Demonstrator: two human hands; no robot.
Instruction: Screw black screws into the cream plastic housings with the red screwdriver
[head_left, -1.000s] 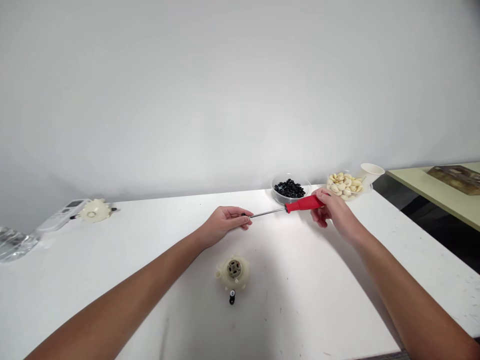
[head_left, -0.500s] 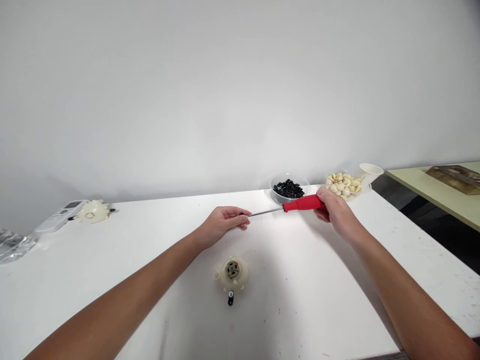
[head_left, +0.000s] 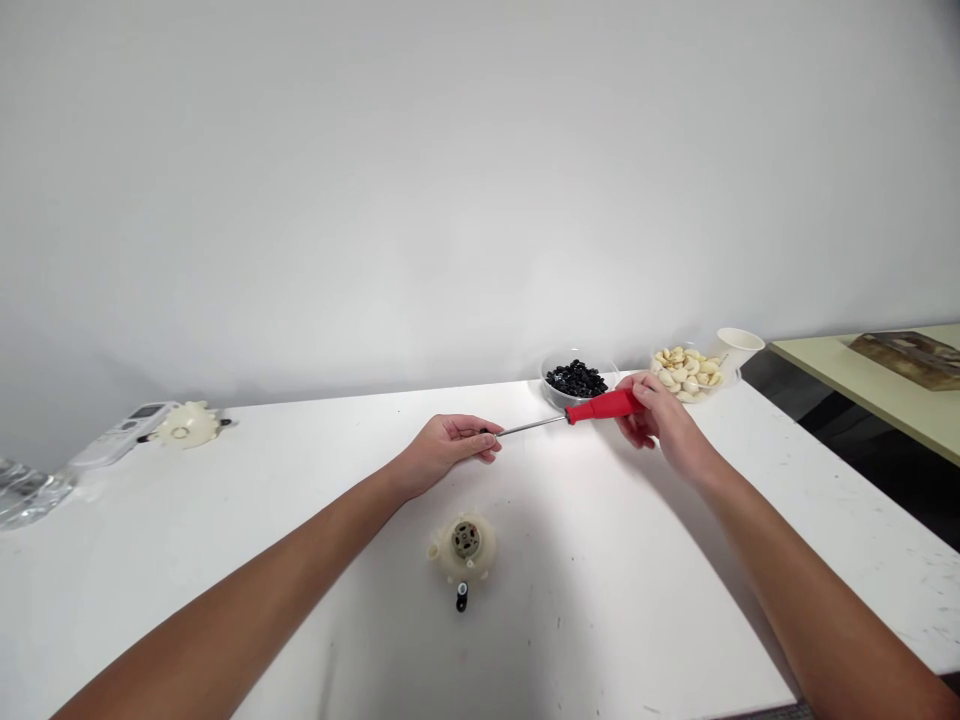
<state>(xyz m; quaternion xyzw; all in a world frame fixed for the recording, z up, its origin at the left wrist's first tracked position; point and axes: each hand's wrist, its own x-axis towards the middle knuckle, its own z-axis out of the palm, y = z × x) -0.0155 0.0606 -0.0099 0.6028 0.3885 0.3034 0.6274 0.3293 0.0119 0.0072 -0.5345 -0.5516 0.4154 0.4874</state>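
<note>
A screwdriver (head_left: 609, 405) with a red handle and a metal shaft spans the gap between my hands, roughly level above the table. My right hand (head_left: 667, 420) is closed on the end of its handle. At the tip, my left hand (head_left: 454, 445) pinches a small black part (head_left: 486, 432), mostly covered by the fingers, which the shaft meets. Below my hands, a cream plastic housing (head_left: 484, 550) lies on the white table, a round motor (head_left: 466, 540) showing in its middle. A small black piece (head_left: 462, 598) sticks out from its near side.
Against the wall stand a clear bowl of small black parts (head_left: 577, 380) and a bowl of cream-coloured pieces (head_left: 686, 372), with a white paper cup (head_left: 739, 345) beside it. At the far left are another cream housing (head_left: 189, 425), a white remote-like device (head_left: 124, 435) and clear plastic (head_left: 30, 492).
My right hand has shifted its fingers on the screwdriver handle, loosening and spreading the lower ones. My left hand and the housing stay nearly where they were.
</note>
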